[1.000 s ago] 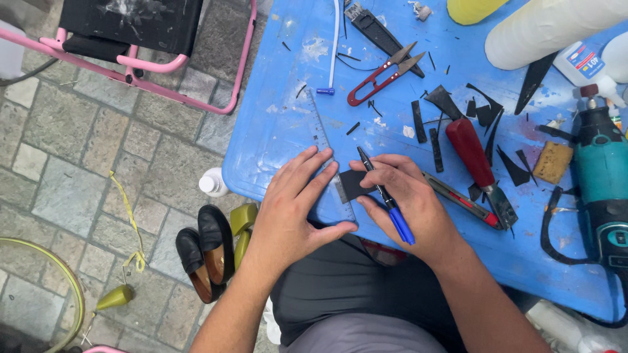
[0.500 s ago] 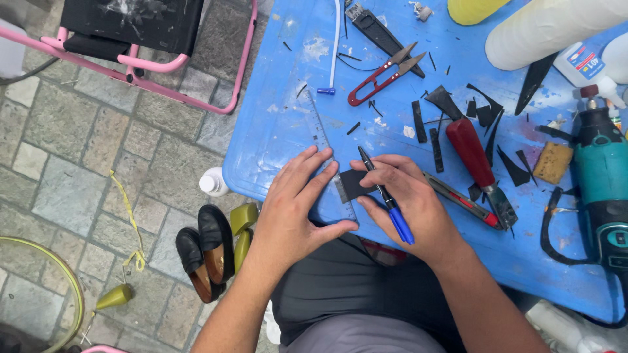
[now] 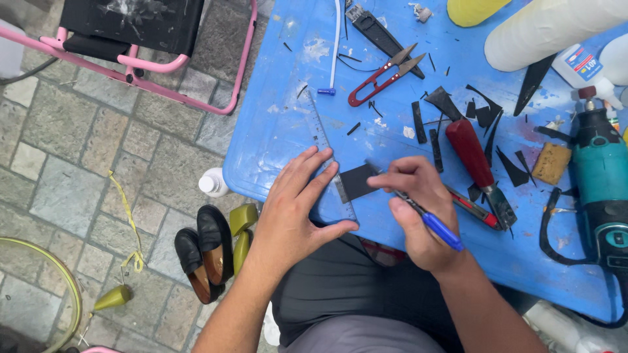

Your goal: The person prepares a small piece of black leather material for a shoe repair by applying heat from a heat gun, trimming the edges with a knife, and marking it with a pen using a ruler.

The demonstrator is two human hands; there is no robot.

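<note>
My left hand [image 3: 294, 206] lies flat on a clear plastic ruler [image 3: 325, 147] at the near edge of the blue table [image 3: 275, 124], fingers spread. The ruler runs across a small black piece of material [image 3: 358, 181]. My right hand [image 3: 418, 209] grips a blue pen [image 3: 439, 229], its tip down at the black piece beside the ruler.
Red-handled snips [image 3: 384, 75], a red-handled knife [image 3: 476, 163], black offcuts [image 3: 484, 114], a teal rotary power tool [image 3: 600, 176], a white roll [image 3: 549, 26] and a glue bottle [image 3: 582, 65] lie on the table. Black shoes [image 3: 203, 255] and a pink chair frame [image 3: 150, 65] stand on the stone floor at left.
</note>
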